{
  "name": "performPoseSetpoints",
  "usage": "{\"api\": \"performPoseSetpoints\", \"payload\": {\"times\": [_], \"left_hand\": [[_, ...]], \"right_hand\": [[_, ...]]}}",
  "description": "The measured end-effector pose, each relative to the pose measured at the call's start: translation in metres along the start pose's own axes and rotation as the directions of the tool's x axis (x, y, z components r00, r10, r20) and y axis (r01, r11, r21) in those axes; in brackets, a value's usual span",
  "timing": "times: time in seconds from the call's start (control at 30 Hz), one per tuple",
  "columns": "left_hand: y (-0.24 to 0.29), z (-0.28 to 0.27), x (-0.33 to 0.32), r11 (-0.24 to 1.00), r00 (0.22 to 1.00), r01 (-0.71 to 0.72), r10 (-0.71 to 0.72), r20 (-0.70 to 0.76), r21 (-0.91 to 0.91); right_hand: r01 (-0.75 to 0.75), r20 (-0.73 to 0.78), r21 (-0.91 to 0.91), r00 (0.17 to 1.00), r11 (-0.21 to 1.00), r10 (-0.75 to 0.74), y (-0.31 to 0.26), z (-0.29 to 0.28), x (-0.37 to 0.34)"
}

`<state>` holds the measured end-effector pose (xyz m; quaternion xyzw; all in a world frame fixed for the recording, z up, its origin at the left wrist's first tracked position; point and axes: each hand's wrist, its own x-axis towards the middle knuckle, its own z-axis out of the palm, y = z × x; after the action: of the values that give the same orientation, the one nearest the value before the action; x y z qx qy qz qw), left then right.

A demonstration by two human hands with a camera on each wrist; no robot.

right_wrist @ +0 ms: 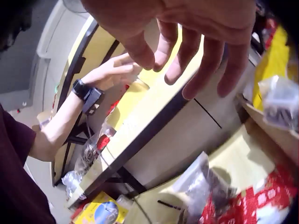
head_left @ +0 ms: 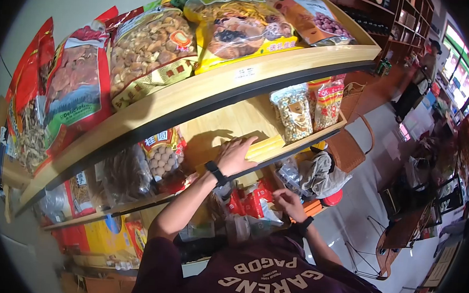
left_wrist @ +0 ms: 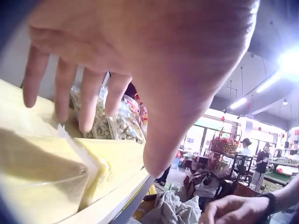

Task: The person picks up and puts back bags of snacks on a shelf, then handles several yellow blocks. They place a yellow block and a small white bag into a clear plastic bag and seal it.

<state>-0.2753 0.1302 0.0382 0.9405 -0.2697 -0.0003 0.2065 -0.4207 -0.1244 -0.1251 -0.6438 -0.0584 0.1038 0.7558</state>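
My left hand (head_left: 237,156) is over the middle shelf, its fingers reaching onto pale yellow slab-like packs (head_left: 266,148). In the left wrist view its fingers (left_wrist: 88,100) point down, spread apart, just above these clear-wrapped packs (left_wrist: 42,175); what is inside them cannot be told. Lower and to the right, my right hand (head_left: 291,205) hangs in front of the shelf edge with loosely bent fingers and holds nothing. In the right wrist view, red packets (right_wrist: 266,200) and a clear plastic bag (right_wrist: 201,179) lie below that hand.
Bags of nuts (head_left: 293,113) stand at the shelf's right end, a bag of round dried fruit (head_left: 161,155) to the left. Large bags of dried mushrooms (head_left: 154,47) fill the upper shelf, whose dark edge (head_left: 205,99) overhangs. A wicker basket (head_left: 347,150) stands right; people are farther off.
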Motion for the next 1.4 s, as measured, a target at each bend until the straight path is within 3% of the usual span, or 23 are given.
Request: {"api": "performPoseSetpoints", "payload": {"times": [0.03,0.07,0.1,0.13,0.17,0.23,0.33,0.37,0.43,0.53,0.57,0.7,0.8,1.0,1.1,1.23,1.33,1.37,1.4], "left_hand": [[0.006,-0.020,-0.014,0.999,1.000,0.010,-0.009,0.029,-0.053],[-0.002,-0.020,-0.025,0.997,0.999,-0.022,0.018,-0.051,-0.074],[-0.007,-0.024,-0.037,0.996,0.999,0.042,-0.044,-0.022,-0.075],[-0.012,-0.027,-0.047,0.991,0.994,0.108,-0.108,0.004,-0.074],[-0.018,-0.026,-0.056,0.985,0.985,0.169,-0.168,0.030,-0.027],[-0.033,-0.020,-0.067,0.954,0.953,0.294,-0.297,0.060,0.066],[-0.048,-0.006,-0.069,0.954,0.958,0.285,-0.287,0.005,0.091],[-0.048,-0.002,-0.071,0.964,0.968,0.245,-0.236,-0.085,0.108],[-0.047,-0.002,-0.072,0.960,0.967,0.251,-0.241,-0.087,0.123],[-0.048,0.000,-0.073,0.957,0.964,0.251,-0.235,-0.123,0.144],[-0.048,0.000,-0.073,0.957,0.963,0.249,-0.230,-0.137,0.147],[-0.045,0.007,-0.070,0.951,0.952,0.259,-0.223,-0.210,0.167],[-0.043,0.004,-0.068,0.951,0.952,0.261,-0.225,-0.208,0.167],[-0.044,0.001,-0.066,0.955,0.962,0.247,-0.221,-0.160,0.163],[-0.053,0.010,-0.071,0.961,0.942,0.258,-0.226,-0.249,0.100],[-0.064,0.015,-0.077,0.918,0.809,0.393,-0.315,-0.497,0.059],[-0.070,0.019,-0.077,0.861,0.783,0.501,-0.492,-0.381,-0.083],[-0.071,0.020,-0.076,0.870,0.788,0.486,-0.476,-0.392,-0.080],[-0.072,0.022,-0.076,0.882,0.798,0.469,-0.445,-0.407,-0.044]], "right_hand": [[0.036,-0.005,-0.094,0.999,0.995,-0.036,-0.023,0.003,0.007],[0.069,-0.010,-0.186,0.997,0.980,-0.072,-0.045,0.005,0.015],[0.145,-0.010,-0.199,0.989,0.969,-0.150,-0.057,0.005,0.028],[0.284,0.041,-0.442,0.954,0.851,-0.297,-0.082,0.005,0.041],[0.405,0.081,-0.535,0.898,0.742,-0.432,-0.096,0.004,0.057],[0.435,0.117,-0.663,0.864,0.610,-0.490,-0.137,0.014,0.080],[0.636,0.360,-0.705,0.702,0.314,-0.614,-0.167,0.022,0.125],[0.647,0.418,-0.712,0.703,0.273,-0.576,-0.171,0.023,0.137],[0.644,0.488,-0.741,0.712,0.191,-0.505,-0.169,0.025,0.162],[0.373,0.359,-0.925,0.920,0.073,-0.159,-0.159,0.028,0.174],[0.341,0.329,-0.940,0.917,0.014,-0.227,-0.148,0.031,0.177],[0.391,0.330,-0.919,0.834,0.053,-0.442,-0.130,0.032,0.181],[0.403,0.337,-0.915,0.809,0.037,-0.481,-0.123,0.030,0.185],[0.375,0.322,-0.926,0.838,0.038,-0.441,-0.130,0.030,0.183],[0.350,0.288,-0.934,0.854,0.069,-0.433,-0.123,0.018,0.189],[0.421,0.317,-0.901,0.803,0.104,-0.504,-0.116,0.002,0.196],[0.374,0.306,-0.922,0.860,0.097,-0.409,-0.122,0.005,0.193],[0.307,0.262,-0.947,0.912,0.099,-0.316,-0.132,0.010,0.186],[0.361,0.319,-0.930,0.885,0.065,-0.340,-0.136,0.013,0.184]]}}
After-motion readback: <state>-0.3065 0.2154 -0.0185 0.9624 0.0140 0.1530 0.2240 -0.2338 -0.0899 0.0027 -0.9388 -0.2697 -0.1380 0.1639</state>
